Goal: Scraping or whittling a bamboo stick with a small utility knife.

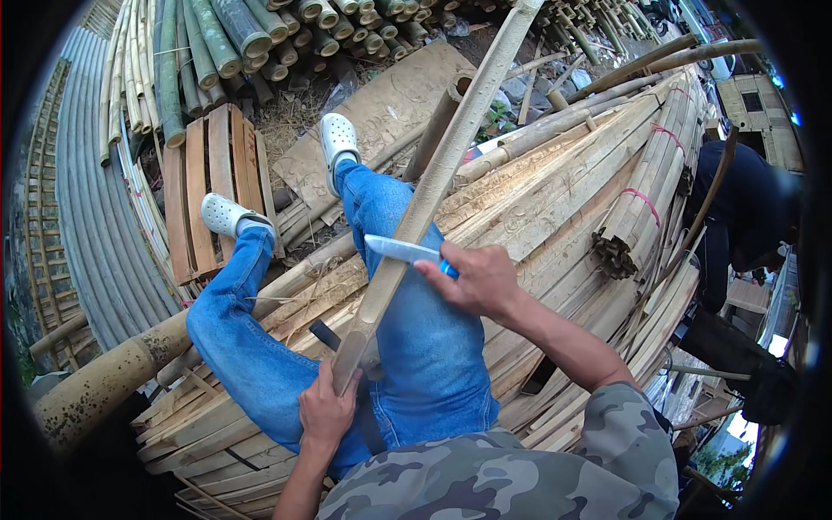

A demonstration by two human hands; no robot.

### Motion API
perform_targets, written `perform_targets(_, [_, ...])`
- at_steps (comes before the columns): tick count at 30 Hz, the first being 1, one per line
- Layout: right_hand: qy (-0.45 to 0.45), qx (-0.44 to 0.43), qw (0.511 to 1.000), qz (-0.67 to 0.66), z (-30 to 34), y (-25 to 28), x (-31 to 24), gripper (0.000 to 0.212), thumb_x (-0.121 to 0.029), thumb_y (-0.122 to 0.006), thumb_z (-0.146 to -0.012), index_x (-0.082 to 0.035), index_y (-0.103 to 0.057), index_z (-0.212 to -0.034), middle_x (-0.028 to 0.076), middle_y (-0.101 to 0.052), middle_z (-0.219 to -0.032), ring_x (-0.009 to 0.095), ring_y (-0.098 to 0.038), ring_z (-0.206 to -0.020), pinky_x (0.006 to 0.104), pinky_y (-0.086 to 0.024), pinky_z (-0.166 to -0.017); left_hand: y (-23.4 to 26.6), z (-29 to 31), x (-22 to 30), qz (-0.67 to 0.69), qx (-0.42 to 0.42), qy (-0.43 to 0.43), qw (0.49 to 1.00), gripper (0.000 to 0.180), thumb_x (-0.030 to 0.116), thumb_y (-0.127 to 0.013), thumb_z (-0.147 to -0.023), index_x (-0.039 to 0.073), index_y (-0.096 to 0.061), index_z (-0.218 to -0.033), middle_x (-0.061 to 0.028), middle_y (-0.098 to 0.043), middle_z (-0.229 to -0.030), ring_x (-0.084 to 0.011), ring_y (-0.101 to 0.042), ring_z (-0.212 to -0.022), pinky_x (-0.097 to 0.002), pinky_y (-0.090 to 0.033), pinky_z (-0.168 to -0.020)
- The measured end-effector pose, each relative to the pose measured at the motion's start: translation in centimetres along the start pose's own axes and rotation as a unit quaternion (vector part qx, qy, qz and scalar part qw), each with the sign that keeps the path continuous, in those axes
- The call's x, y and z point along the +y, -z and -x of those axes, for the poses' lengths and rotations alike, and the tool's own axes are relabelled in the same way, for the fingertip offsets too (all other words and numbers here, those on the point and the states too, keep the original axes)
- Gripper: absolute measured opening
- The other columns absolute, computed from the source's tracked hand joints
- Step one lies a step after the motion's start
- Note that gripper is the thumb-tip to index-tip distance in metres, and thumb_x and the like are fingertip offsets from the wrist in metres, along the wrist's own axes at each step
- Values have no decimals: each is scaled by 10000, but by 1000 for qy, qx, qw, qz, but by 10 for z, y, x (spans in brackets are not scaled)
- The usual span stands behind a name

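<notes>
I sit on a heap of split bamboo with my legs in blue jeans stretched out in front. My left hand grips the near end of a long pale bamboo slat that slopes across my right thigh and reaches up to the top of the view. My right hand holds a knife with a blue handle. Its silver blade lies flat across the slat, pointing left, about a third of the way up from my left hand.
Bundles of split bamboo strips tied with red bands lie to the right. A wooden pallet lies beyond my feet, round bamboo poles are stacked at the top, and a thick pole lies lower left. Another person in dark clothes bends at the right edge.
</notes>
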State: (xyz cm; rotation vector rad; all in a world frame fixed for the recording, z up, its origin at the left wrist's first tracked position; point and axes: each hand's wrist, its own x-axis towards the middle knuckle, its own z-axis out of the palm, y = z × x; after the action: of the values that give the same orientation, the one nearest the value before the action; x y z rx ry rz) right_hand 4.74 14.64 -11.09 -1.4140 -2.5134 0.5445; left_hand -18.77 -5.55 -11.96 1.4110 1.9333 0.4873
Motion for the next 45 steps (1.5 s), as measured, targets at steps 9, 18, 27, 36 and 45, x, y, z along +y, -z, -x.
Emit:
perform_targets(9, [55,-35,997,-35,4,-4,-6,515,-536,-597,-916,-90,-561,-660,119,-498,-440,317,-557,-386,433,-442,-410,0,-3,4,-9,-43,35,998,422,303,-708,-891,-7,-560,-1135,-281,-671,-813,-479,-653,-726,-511,-516,-585])
perform_targets(18, [-113,64,991,-30,-66,38,46,553,-509,-507,-976,-53,-584,-674,152,-535,-476,340,-606,-469,469,-458,-455,3,-1,2,11,-13,15,1000,353,263,-700,-906,-2,-550,-1085,-269,-632,-727,-489,-617,-667,-497,-458,-543])
perform_targets(27, [-43,40,998,11,-40,17,18,505,-512,-569,-943,-86,-580,-673,129,-533,-462,316,-589,-422,428,-448,-411,1,-2,4,4,13,5,1000,381,286,-705,-904,-17,-554,-1079,-276,-631,-731,-493,-613,-673,-500,-456,-540])
perform_targets(36, [32,-58,998,-2,-3,0,-8,509,-515,-567,-946,-82,-586,-678,133,-519,-456,322,-582,-418,443,-442,-416,-1,-2,4,4,21,-9,1000,395,297,-703,-905,-22,-556,-1088,-276,-627,-721,-489,-612,-667,-500,-456,-537])
perform_targets(45, [35,-86,996,-3,9,2,-17,547,-565,-551,-930,-76,-595,-688,136,-516,-454,325,-584,-419,436,-456,-424,-1,-3,9,1,13,-5,1000,392,307,-687,-915,-18,-562,-1095,-278,-636,-729,-490,-621,-669,-506,-469,-547])
